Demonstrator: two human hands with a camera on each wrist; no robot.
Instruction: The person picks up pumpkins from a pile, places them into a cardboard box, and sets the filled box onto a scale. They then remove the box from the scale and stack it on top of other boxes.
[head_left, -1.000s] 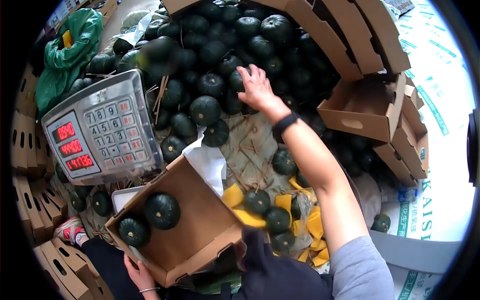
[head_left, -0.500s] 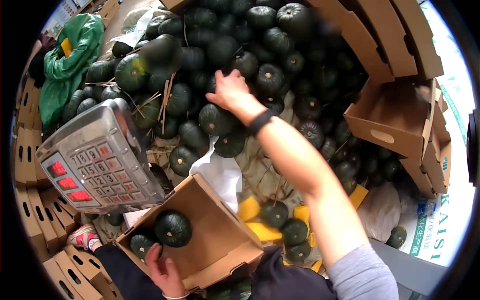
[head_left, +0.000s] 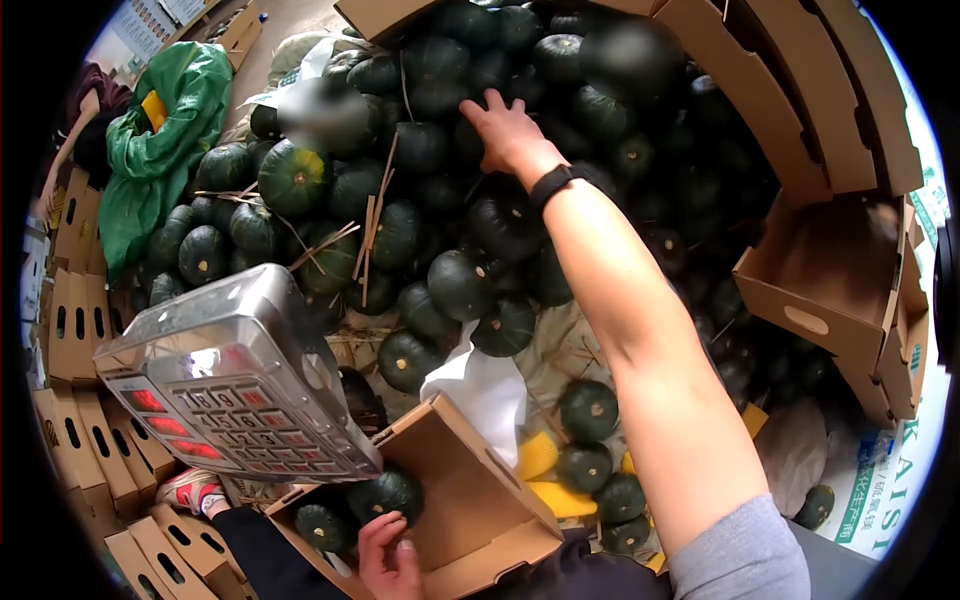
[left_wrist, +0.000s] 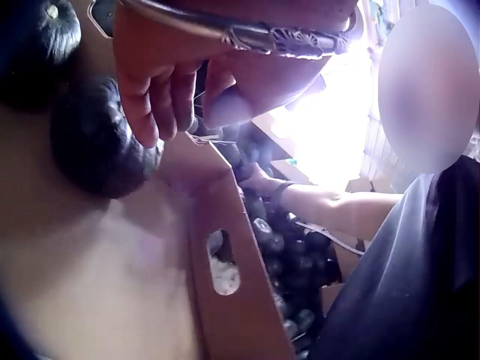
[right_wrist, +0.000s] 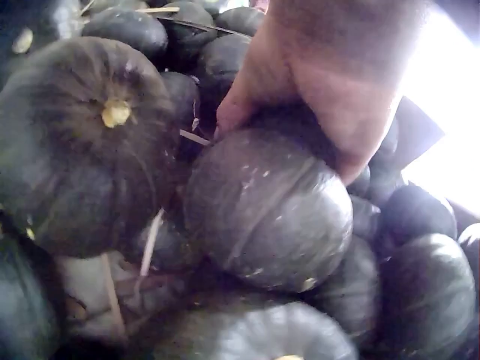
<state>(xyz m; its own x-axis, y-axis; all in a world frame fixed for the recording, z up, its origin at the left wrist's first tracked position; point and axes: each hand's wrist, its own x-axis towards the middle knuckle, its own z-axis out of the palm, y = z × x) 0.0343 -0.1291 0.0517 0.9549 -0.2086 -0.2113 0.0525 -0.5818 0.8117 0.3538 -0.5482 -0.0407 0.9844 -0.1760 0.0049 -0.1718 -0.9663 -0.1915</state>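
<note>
Two dark green pumpkins lie in an open cardboard box [head_left: 470, 500], a larger one [head_left: 388, 492] beside a smaller one [head_left: 320, 528]. My left hand [head_left: 388, 560] is over the box, its fingertips against the larger pumpkin; in the left wrist view the fingers of that hand [left_wrist: 180, 82] hang down beside a pumpkin [left_wrist: 97, 139]. My right hand [head_left: 512, 138] reaches into the pumpkin pile with fingers spread. In the right wrist view, the hand [right_wrist: 322, 82] is over and behind a round pumpkin [right_wrist: 266, 214]; its fingertips are mostly hidden there.
A digital scale [head_left: 240, 380] with red numbers overhangs the box's left side. Cardboard boxes [head_left: 820, 270] stand at the right, more [head_left: 75, 320] at the left. A green sack [head_left: 165, 150] lies back left; yellow netting [head_left: 560, 497] and several pumpkins lie right of the box.
The view has shifted. My right hand has moved farther up into the pile, its fingers spreading. My left hand has come from the box's near edge to the larger pumpkin.
</note>
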